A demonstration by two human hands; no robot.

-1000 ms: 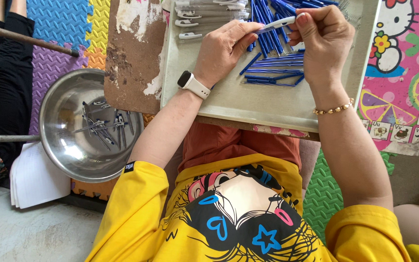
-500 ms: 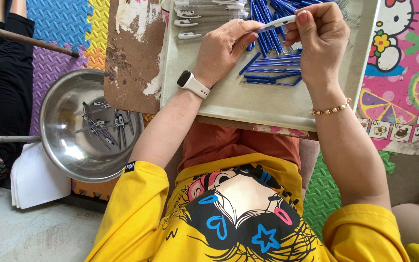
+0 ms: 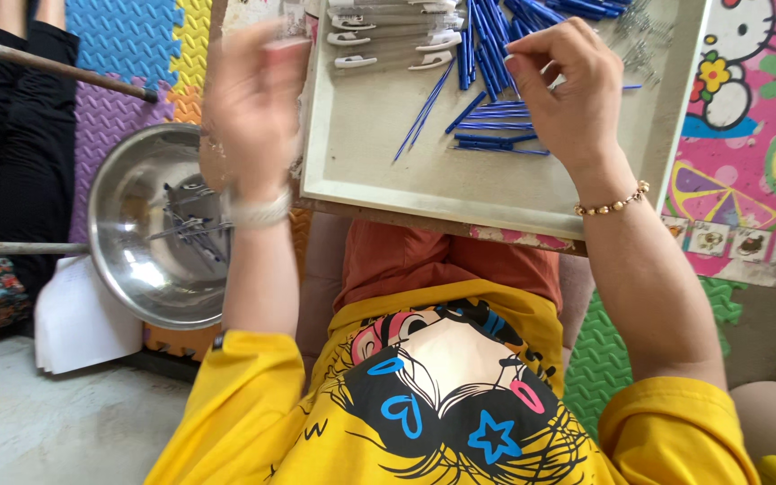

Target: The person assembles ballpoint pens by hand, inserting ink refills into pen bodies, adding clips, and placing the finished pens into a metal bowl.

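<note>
So from my remote view, my right hand (image 3: 560, 85) sits over the shallow cream-coloured rectangular tray (image 3: 379, 162) on my lap, fingers curled in with thumb and forefinger tips close together. I can't tell if anything is actually pinched between them. Just under and to the left of that hand lie the thin blue plastic pen refills (image 3: 496, 135), some loose on the tray floor and a thicker bunch up past my fingertips. Further left of the hand, along the tray's top edge, sit the grey pen barrels with white clips (image 3: 392, 38). My left hand (image 3: 253, 108) is blurred, lifted off the tray's left edge, fingers loosely spread, apparently holding nothing. Below and left of it is the round shiny steel bowl (image 3: 141, 260) with small metal parts inside.
</note>
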